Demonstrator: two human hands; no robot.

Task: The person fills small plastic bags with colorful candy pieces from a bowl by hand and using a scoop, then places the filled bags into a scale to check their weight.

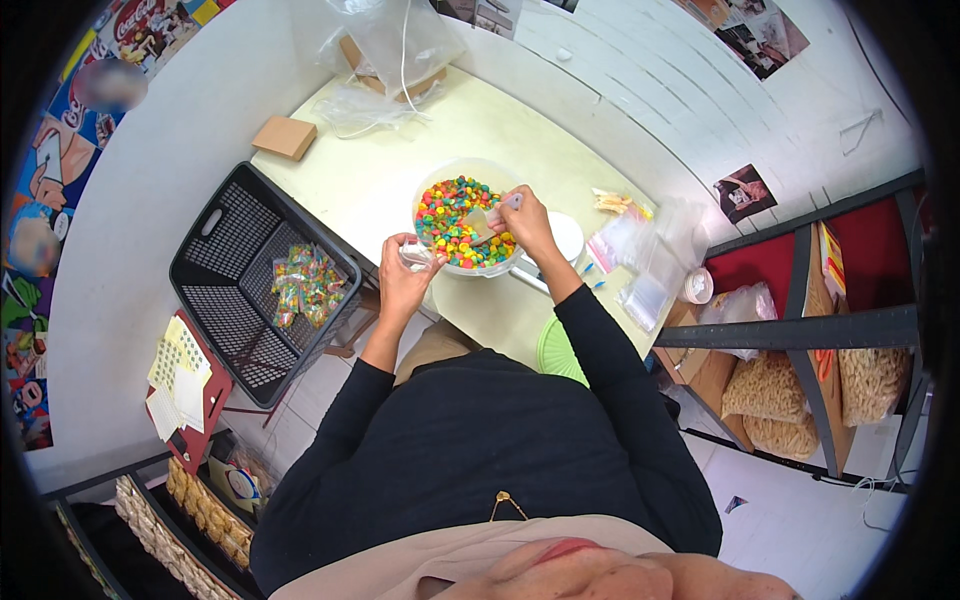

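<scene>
A clear round bowl [462,164] full of small multicoloured candy pieces [450,205] stands on the pale table [350,180]. At its near left edge, my left hand [405,272] pinches a small clear plastic bag [416,254], with the fingers at its rim. My right hand [530,225] grips the pale handle of a scoop [480,225], whose blade dips among the candy on the bowl's right side. Just right of that hand is a white round object [563,238], partly hidden.
A black crate [210,290] with filled candy bags [300,285] is left of the table. Around me are a cardboard box [283,137], loose plastic bags [640,295], a green ribbed container [557,355], a red board with papers [205,420], and shelves [810,326] holding snack bags.
</scene>
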